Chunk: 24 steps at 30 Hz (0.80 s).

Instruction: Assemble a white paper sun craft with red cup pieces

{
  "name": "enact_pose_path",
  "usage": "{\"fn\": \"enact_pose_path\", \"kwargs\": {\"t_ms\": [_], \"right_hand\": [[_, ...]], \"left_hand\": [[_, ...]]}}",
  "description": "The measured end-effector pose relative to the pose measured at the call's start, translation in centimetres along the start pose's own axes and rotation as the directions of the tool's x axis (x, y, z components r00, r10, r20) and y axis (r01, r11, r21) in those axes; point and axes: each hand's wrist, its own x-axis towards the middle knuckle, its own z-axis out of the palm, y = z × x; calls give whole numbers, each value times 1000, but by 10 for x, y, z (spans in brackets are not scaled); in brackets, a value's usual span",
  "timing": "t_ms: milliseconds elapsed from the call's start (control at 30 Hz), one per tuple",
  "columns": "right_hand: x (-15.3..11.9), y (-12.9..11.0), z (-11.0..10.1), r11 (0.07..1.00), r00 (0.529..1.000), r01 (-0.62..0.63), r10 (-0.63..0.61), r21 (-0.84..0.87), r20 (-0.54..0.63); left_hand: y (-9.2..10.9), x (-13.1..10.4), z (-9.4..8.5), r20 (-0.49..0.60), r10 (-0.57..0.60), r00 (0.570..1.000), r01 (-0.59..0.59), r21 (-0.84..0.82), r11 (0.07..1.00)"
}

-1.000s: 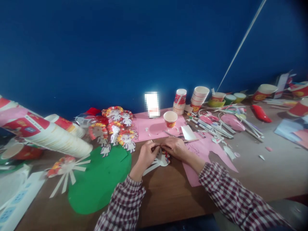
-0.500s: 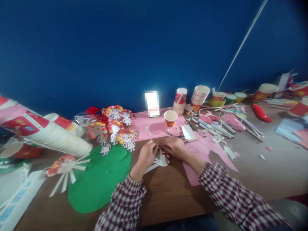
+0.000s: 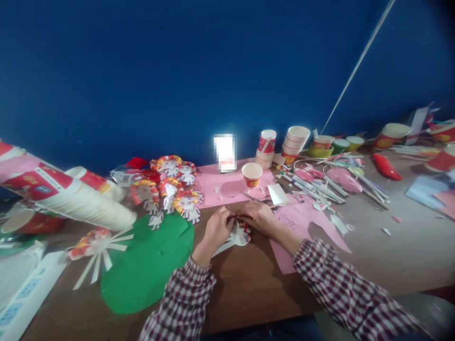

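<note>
My left hand [image 3: 221,226] and my right hand [image 3: 259,217] meet at the middle of the table, fingertips pinched close together. Between them they grip a cut paper cup [image 3: 239,237], its white inside facing up, with strips fanning toward the lower left and a red-and-yellow curled edge on the right. My fingers cover its far edge. Just beyond stands an upright paper cup [image 3: 252,175] on pink paper [image 3: 227,187]. A similar cut cup [image 3: 94,246] with splayed white strips and curled red-yellow edges lies at the left.
Finished-looking paper lion figures [image 3: 170,187] lie behind a green paper sheet [image 3: 149,265]. A long cup stack [image 3: 81,199] leans in from the left. Further cup stacks [image 3: 296,139] stand at the back. Markers [image 3: 313,189] and paper scraps are strewn on the right, beside a red object [image 3: 386,166].
Both hands stay almost in place, with only slight finger movement on the cut paper cup. Nothing else has visibly moved.
</note>
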Motion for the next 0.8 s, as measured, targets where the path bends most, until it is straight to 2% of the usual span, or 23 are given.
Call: {"fn": "enact_pose_path", "kwargs": {"t_ms": [267,667,800], "right_hand": [[1,0,-3,1000,998,-3,4,-22,58],[2,1,-2,997,997,-71,69,39,40],[2,1,-2,997,997,-72,71,39,38]], "left_hand": [[1,-1,0,5,-27,1000,27,-2,1000],[5,-2,0,4,-13,1000,12,109,994],[4,-1,0,13,-2,1000,1,67,998]]}}
